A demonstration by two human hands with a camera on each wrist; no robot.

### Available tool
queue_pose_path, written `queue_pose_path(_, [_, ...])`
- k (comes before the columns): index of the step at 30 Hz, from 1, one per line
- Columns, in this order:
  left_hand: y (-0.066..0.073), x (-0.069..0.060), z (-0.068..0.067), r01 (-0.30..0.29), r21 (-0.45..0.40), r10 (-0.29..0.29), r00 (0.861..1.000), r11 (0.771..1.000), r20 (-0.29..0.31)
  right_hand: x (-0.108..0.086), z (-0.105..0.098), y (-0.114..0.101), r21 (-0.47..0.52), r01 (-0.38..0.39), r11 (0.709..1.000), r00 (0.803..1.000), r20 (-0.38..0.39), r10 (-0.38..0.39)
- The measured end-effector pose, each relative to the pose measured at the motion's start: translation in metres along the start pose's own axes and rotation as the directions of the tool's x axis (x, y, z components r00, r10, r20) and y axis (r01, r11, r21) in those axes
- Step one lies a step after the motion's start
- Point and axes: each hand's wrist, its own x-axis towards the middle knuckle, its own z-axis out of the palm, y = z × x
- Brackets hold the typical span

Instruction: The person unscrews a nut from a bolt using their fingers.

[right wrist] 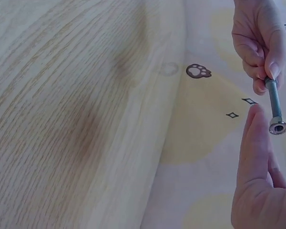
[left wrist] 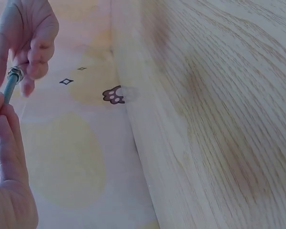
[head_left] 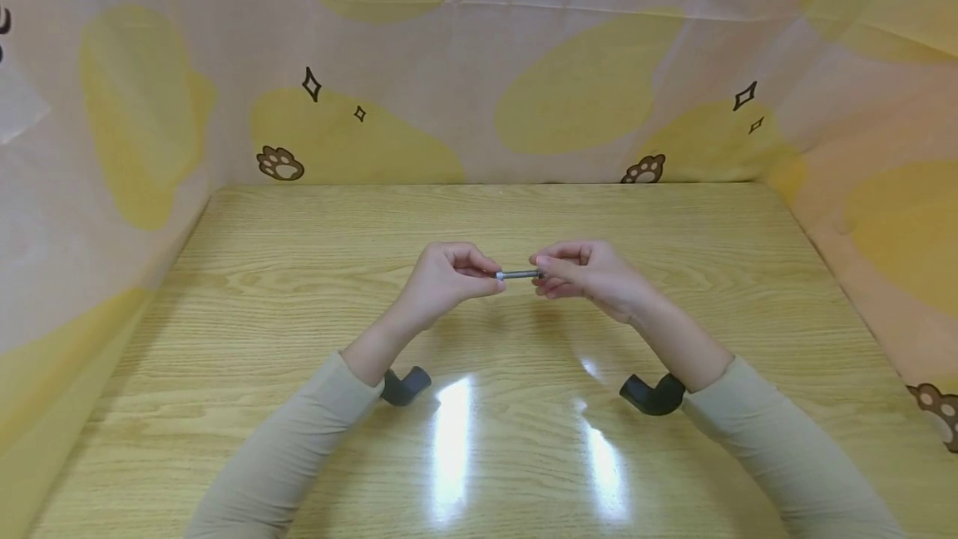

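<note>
Above the table my left hand (head_left: 452, 277) pinches a metal bolt (head_left: 520, 274) between thumb and fingers near one end. The bolt lies level, pointing towards my right hand (head_left: 591, 277). On its far end sits a nut (right wrist: 278, 127) with a wide flange, seen most clearly in the right wrist view. My right thumb and fingers stand on either side of this nut. In both wrist views a gap shows between those fingers and the metal. The bolt's other end is hidden in my left fingers.
Below the hands spreads a wood-grain table (head_left: 299, 439). A printed cloth (head_left: 479, 90) with yellow patches and paw prints encloses its back and sides. Dark curved pieces sit by the left wrist (head_left: 407, 387) and right wrist (head_left: 654, 395).
</note>
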Motion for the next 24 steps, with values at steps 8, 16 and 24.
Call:
queue_pose_path(8, [0.0004, -0.0004, -0.0005, -0.011, -0.004, 0.011, 1.000, 1.000, 0.005, 0.0003, -0.0010, 0.0019, -0.012, 0.026, 1.000, 1.000, -0.013, -0.027])
queue_pose_path(16, [0.0001, -0.0007, -0.0018, -0.009, -0.007, 0.009, 1.000, 1.000, -0.002, -0.0014, -0.0026, 0.0013, -0.026, 0.062, 0.998, 0.998, -0.019, -0.063])
queue_pose_path(24, [0.0009, -0.0022, -0.0012, -0.015, -0.009, 0.015, 1.000, 1.000, -0.006, -0.0005, -0.0026, 0.0027, 0.000, 0.069, 0.998, 0.998, -0.013, -0.069])
